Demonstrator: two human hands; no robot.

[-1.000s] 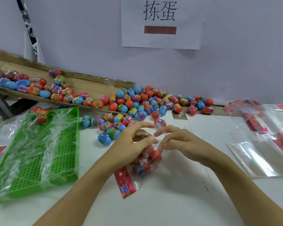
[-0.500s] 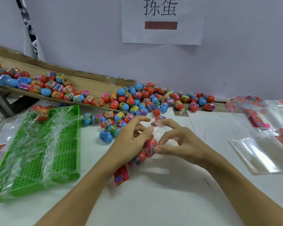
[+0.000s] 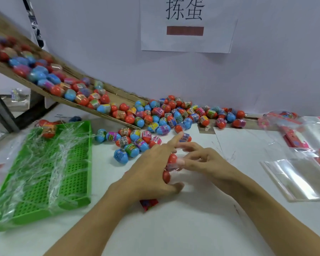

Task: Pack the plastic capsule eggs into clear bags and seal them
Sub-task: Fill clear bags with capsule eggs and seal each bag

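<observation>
The left hand (image 3: 151,170) wraps around a filled bag of eggs (image 3: 169,166), forefinger sticking out; the right hand (image 3: 201,159) pinches the bag's top edge. Left of that bag lies a green tray (image 3: 44,182); behind it loose capsule eggs (image 3: 155,117) spread below a cardboard chute (image 3: 67,89); right of it, empty clear bags (image 3: 296,178).

My left hand (image 3: 151,170) and right hand (image 3: 201,161) grip a filled bag (image 3: 171,166) on the table (image 3: 192,228) — loose eggs (image 3: 155,119) behind, green tray (image 3: 44,172) left.
</observation>
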